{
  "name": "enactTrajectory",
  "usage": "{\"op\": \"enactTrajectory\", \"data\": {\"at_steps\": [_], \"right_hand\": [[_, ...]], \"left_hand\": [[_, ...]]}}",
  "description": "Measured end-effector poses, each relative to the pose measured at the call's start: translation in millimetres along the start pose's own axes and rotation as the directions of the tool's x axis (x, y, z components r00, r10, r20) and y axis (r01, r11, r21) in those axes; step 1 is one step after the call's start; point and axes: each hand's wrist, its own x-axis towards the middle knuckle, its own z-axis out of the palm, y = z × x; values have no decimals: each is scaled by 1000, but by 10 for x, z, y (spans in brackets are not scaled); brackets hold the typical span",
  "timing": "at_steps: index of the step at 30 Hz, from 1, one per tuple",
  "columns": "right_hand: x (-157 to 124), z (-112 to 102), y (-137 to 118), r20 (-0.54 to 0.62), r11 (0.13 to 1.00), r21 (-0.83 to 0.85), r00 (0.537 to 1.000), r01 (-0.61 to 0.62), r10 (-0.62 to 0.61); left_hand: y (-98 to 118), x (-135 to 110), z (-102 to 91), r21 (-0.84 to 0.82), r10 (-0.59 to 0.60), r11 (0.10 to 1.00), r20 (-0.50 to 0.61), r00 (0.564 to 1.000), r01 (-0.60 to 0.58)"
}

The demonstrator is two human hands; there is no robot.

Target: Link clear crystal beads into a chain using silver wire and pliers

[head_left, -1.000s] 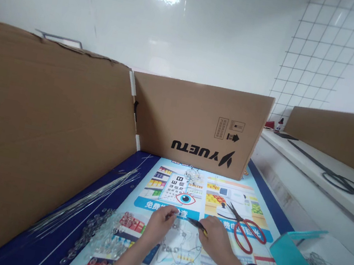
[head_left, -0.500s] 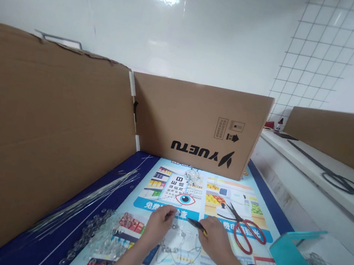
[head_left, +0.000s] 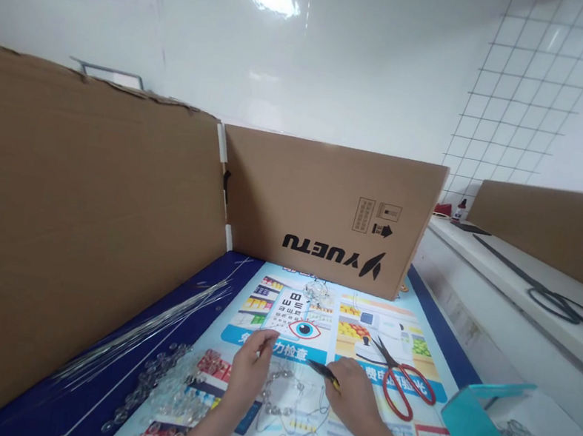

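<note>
On the worktop [head_left: 462, 353]: a loop of clear beads [head_left: 280, 410], lying between the two arms, thin wire near its right side.
Left hand [head_left: 249, 367]: thumb and fingers drawn together just beside the loop's upper left; cannot tell whether they pinch anything.
Right hand [head_left: 351, 392]: apart from the left, closed around a black-and-yellow tool [head_left: 327, 375], its tip pointing left.
Scissors [head_left: 396, 364]: red-handled, blades slightly parted, near the right hand.
Loose beads [head_left: 176, 387]: spread left of the left arm, near a bundle of straight wires [head_left: 153, 326].
</note>
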Motion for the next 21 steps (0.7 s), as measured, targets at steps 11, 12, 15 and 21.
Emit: {"op": "enactTrajectory", "data": {"at_steps": [11, 12, 15, 21], "right_hand": [[-33, -37, -30, -32, 999, -34, 999, 7, -8], [-32, -36, -27, -34, 999, -35, 999, 8, -9], [-29, -30, -20, -30, 999, -34, 1000, 6, -7], [-49, -30, -24, -29, 1000, -28, 1000, 5, -6]], "left_hand": [[657, -137, -170, -113, 74, 989, -181, 981, -96], [745, -183, -168, -135, 74, 986, -184, 980, -100], [981, -416, -80, -107, 165, 979, -83, 983, -173], [1176, -1072, 159, -159, 562, 719, 705, 432, -676]]}}
